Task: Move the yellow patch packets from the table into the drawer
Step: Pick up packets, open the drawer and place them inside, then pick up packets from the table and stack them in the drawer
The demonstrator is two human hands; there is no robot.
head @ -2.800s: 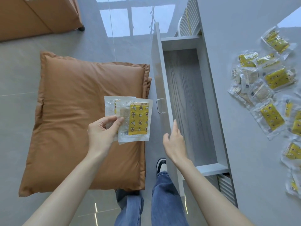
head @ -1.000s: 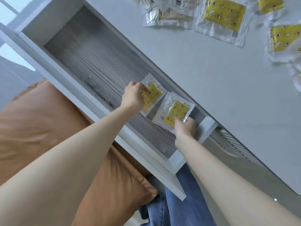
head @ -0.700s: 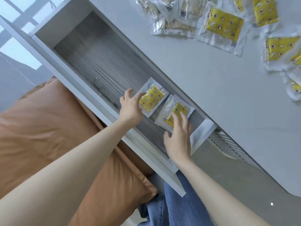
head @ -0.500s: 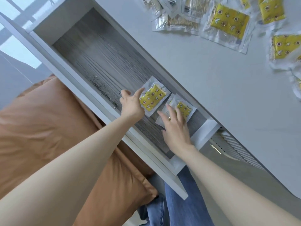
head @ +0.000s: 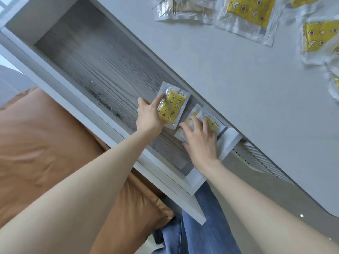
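The packet [head: 172, 109] was yellow, printed with white stars, moons and brown-centred shapes, in a clear wrapper. The packets [head: 247, 10] on the pale grey desk [head: 238, 85] bore the same print. The drawer [head: 95, 57] floor showed grey wood grain. The cushion [head: 45, 143] was orange-brown and the jeans [head: 201, 231] blue.

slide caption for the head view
Left hand and right hand place yellow patch packets in the drawer; more lie on the table.

Three packets [head: 172, 107] in one drawer [head: 91, 52]
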